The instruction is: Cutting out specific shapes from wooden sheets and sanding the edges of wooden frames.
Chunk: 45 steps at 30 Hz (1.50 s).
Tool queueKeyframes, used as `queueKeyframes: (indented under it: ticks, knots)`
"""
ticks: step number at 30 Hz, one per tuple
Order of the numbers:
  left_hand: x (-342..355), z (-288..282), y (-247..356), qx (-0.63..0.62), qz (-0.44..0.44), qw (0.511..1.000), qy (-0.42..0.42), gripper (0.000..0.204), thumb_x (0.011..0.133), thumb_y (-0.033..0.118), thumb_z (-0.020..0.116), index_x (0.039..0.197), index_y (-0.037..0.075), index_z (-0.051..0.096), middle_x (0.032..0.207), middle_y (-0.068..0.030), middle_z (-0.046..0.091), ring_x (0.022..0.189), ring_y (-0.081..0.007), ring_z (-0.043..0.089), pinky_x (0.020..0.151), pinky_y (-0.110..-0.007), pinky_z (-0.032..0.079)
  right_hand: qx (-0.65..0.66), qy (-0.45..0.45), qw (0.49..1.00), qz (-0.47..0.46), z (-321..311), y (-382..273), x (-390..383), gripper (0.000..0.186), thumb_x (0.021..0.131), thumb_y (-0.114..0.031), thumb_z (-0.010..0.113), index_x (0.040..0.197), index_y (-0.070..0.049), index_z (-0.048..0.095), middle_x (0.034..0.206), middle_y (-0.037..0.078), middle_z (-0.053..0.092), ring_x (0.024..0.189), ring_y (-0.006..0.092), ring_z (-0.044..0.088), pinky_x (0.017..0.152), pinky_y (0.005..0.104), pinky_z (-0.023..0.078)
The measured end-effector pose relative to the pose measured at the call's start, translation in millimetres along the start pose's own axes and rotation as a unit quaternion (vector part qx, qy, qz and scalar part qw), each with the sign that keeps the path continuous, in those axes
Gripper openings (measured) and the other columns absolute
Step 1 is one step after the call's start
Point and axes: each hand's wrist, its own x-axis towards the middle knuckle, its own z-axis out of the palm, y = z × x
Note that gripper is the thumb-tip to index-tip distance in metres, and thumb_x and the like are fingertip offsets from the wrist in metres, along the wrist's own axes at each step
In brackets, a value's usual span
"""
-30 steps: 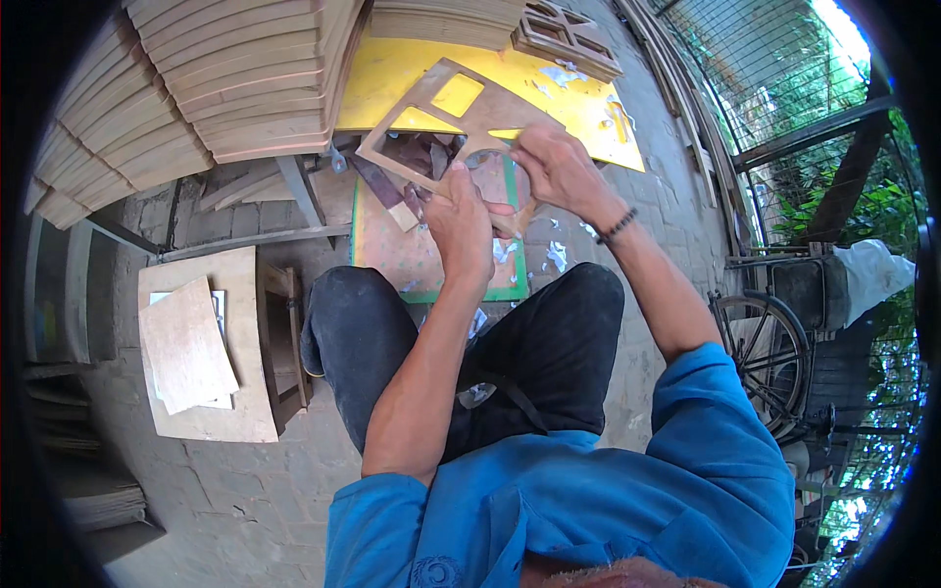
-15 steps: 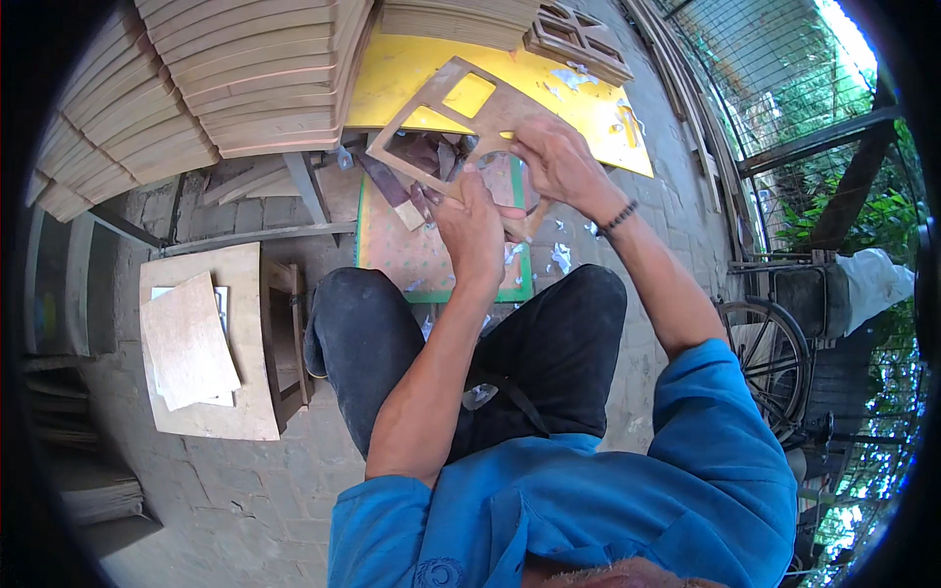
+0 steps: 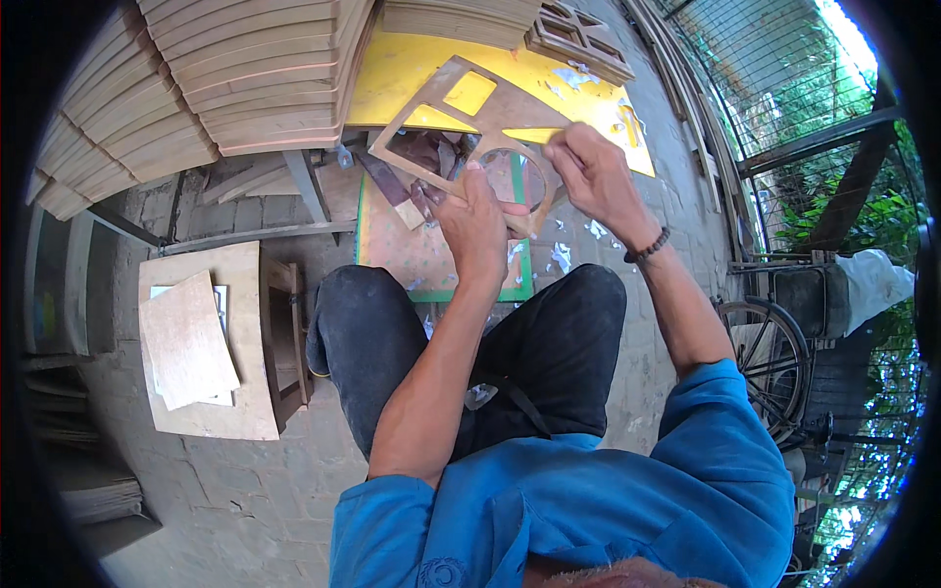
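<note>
My left hand (image 3: 473, 223) grips the near edge of a thin wooden panel (image 3: 490, 120), thumb on top and fingers underneath. The panel is held tilted above my knees and has a large round hole and several angular cut-outs. At the panel's right edge, beside the round hole, is my right hand (image 3: 600, 184). Its fingers are curled and pressed together at that edge; what they pinch, if anything, is hidden.
A yellow board (image 3: 387, 73) lies beyond the panel, with a stack of cut-out frames (image 3: 578, 44). Tall stacks of wooden boards (image 3: 260, 73) stand at left. A green-edged pink board (image 3: 392, 260), paper scraps (image 3: 561, 257), a small table (image 3: 245, 416) and a bicycle wheel (image 3: 769, 363) surround me.
My right hand has moved right, from over the panel's middle to its right edge, uncovering the round hole. My left hand and the panel have hardly moved.
</note>
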Motion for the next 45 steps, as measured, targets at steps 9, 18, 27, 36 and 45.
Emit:
queueKeyframes:
  ticks: [9, 18, 27, 36, 45]
  knots:
    - [-4, 8, -2, 0.043, 0.008, 0.999, 0.02, 0.046, 0.105, 0.039, 0.049, 0.073, 0.006, 0.049, 0.058, -0.0086, 0.054, 0.049, -0.0215, 0.065, 0.033, -0.031, 0.046, -0.053, -0.014, 0.997, -0.055, 26, 1, 16, 0.012, 0.092, -0.008, 0.066, 0.098, 0.002, 0.065, 0.09, 0.016, 0.061, 0.085, 0.0365, 0.06, 0.076, 0.042, 0.049]
    - [2, 18, -16, 0.036, 0.07, 0.994, 0.081, 0.049, 0.104, 0.04, 0.047, 0.07, 0.005, 0.052, 0.051, -0.0135, 0.058, 0.037, -0.02, 0.05, 0.038, -0.032, 0.04, -0.049, -0.025, 0.998, -0.009, 6, -5, -28, 0.009, 0.092, -0.003, 0.064, 0.099, 0.002, 0.063, 0.091, 0.017, 0.058, 0.089, 0.0363, 0.058, 0.079, 0.0419, 0.048]
    - [-6, 23, -11, 0.026, 0.038, 0.995, 0.086, 0.055, 0.105, 0.041, 0.044, 0.074, -0.002, 0.058, 0.052, -0.0164, 0.06, 0.039, -0.0224, 0.054, 0.039, -0.035, 0.043, 0.058, -0.014, 0.998, 0.011, 4, -42, -59, 0.007, 0.089, -0.001, 0.063, 0.096, 0.002, 0.062, 0.091, 0.019, 0.057, 0.091, 0.0388, 0.057, 0.08, 0.0435, 0.048]
    - [-7, 27, -7, 0.033, 0.029, 0.998, 0.054, 0.067, 0.106, 0.044, 0.041, 0.068, -0.007, 0.061, 0.055, -0.0191, 0.063, 0.039, -0.0256, 0.057, 0.037, -0.036, 0.048, 0.006, 0.031, 0.999, 0.005, 17, -31, -63, 0.011, 0.089, 0.001, 0.065, 0.1, 0.002, 0.064, 0.095, 0.018, 0.062, 0.09, 0.0373, 0.061, 0.078, 0.0422, 0.05]
    - [-8, 30, -11, 0.036, 0.015, 0.998, 0.057, 0.07, 0.105, 0.046, 0.042, 0.063, -0.007, 0.06, 0.057, -0.0196, 0.064, 0.04, -0.0261, 0.057, 0.038, -0.035, 0.048, -0.032, 0.073, 0.997, 0.014, 18, -28, -65, 0.015, 0.084, 0.006, 0.066, 0.099, 0.003, 0.063, 0.094, 0.018, 0.061, 0.089, 0.0378, 0.059, 0.079, 0.0428, 0.05]
